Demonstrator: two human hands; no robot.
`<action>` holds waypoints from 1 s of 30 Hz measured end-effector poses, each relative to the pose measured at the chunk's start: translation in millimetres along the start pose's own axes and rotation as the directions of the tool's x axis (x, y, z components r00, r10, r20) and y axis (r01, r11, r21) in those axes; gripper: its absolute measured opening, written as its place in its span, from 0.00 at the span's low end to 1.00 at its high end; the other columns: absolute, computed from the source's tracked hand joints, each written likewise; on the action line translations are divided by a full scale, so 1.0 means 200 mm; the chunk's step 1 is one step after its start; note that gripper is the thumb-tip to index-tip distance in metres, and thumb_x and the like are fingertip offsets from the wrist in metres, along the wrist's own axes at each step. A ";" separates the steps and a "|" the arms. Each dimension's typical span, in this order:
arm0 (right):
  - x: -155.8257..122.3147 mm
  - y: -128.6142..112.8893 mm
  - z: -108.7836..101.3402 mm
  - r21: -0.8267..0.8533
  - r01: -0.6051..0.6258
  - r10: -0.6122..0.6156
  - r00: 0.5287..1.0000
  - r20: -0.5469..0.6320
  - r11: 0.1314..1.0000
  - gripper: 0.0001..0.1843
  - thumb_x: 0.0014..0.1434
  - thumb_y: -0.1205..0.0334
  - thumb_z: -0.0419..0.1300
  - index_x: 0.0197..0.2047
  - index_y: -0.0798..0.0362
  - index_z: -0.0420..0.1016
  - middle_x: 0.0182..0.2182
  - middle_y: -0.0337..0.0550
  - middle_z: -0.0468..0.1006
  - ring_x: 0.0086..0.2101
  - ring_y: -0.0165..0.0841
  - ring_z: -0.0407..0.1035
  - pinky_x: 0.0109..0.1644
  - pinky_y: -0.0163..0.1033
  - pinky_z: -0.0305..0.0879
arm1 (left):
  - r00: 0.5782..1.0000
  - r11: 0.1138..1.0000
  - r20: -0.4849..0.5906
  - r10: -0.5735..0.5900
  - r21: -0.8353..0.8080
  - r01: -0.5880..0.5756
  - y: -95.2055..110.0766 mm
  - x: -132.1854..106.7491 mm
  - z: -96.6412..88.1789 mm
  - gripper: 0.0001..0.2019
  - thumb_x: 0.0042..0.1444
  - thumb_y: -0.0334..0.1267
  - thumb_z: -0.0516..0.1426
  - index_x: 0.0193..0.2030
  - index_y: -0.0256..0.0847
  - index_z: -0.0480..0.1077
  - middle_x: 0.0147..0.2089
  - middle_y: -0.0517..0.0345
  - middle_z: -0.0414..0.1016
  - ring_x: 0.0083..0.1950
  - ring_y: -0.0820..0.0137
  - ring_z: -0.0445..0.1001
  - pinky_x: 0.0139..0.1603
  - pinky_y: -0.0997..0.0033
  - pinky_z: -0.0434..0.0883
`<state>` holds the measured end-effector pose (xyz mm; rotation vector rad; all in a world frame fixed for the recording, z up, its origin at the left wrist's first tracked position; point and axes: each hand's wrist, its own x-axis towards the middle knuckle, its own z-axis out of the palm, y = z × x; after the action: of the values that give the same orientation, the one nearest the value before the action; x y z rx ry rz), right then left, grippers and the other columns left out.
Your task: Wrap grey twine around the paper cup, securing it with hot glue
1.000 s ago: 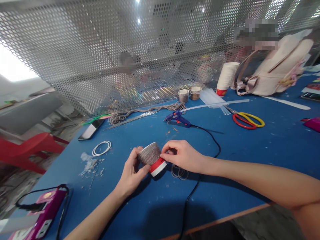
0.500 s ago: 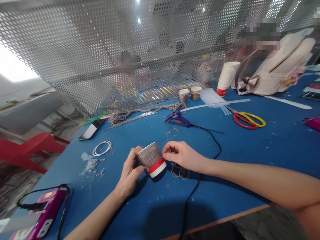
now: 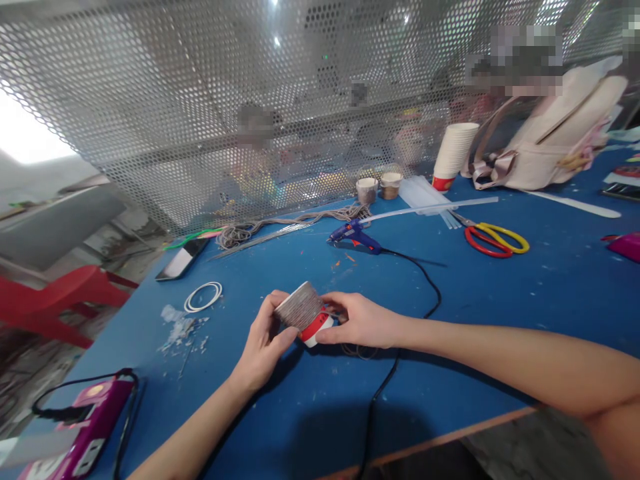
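A paper cup [image 3: 303, 310] is held tilted just above the blue table, its upper part wrapped in grey-brown cord and its lower band red and white. My left hand [image 3: 267, 340] grips it from the left, thumb across the near side. From the right, my right hand [image 3: 353, 320] closes on the cup's lower end, fingers behind and thumb on the white base. Loose cord [image 3: 363, 351] lies in loops under my right hand, partly hidden by it. Beyond the cup rests a blue glue gun [image 3: 355, 235] with a clear glue stick in its back.
Scissors [image 3: 493, 239], a stack of paper cups [image 3: 456, 155] and a backpack [image 3: 550, 143] are at the right. Two small wrapped cups [image 3: 367, 191] stand by the mesh screen [image 3: 200, 120]. A phone [image 3: 183, 259], white rings [image 3: 203, 297] and a purple power strip [image 3: 95, 427] lie left.
My right hand has moved from pinching near the cup's cord edge to gripping its lower end. The cup has turned slightly and tilted more. My left hand keeps its hold.
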<state>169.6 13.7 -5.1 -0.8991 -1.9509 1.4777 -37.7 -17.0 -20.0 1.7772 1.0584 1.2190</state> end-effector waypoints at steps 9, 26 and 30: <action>-0.01 0.01 0.01 -0.444 0.036 -0.137 0.971 -0.197 0.895 0.29 0.52 0.50 0.64 0.54 0.52 0.66 0.45 0.47 0.77 0.42 0.44 0.73 0.43 0.45 0.66 | 0.981 0.862 -0.106 0.161 0.499 -0.088 0.08 0.02 0.01 0.16 0.58 0.41 0.54 0.53 0.46 0.65 0.53 0.51 0.67 0.54 0.60 0.66 0.52 0.58 0.67; -0.05 -0.01 0.02 -0.705 0.085 -0.265 0.953 -0.150 0.704 0.27 0.56 0.45 0.59 0.52 0.54 0.65 0.47 0.49 0.73 0.38 0.42 0.73 0.36 0.43 0.64 | 0.974 0.764 -0.123 0.190 0.641 -0.068 0.11 -0.02 0.10 0.13 0.52 0.35 0.56 0.45 0.40 0.64 0.34 0.59 0.67 0.32 0.71 0.67 0.31 0.70 0.68; -0.05 0.00 0.01 -0.728 0.169 -0.389 0.910 -0.144 0.665 0.12 0.59 0.55 0.59 0.41 0.54 0.71 0.37 0.42 0.75 0.31 0.32 0.70 0.31 0.36 0.58 | 0.971 0.762 -0.132 0.200 0.643 -0.069 0.12 -0.01 0.10 0.12 0.52 0.35 0.55 0.45 0.41 0.64 0.33 0.60 0.67 0.31 0.71 0.66 0.30 0.71 0.66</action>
<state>174.4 4.0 -6.6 -0.9735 -2.3093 0.3438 -13.7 -31.4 -5.5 2.3103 1.6279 1.2204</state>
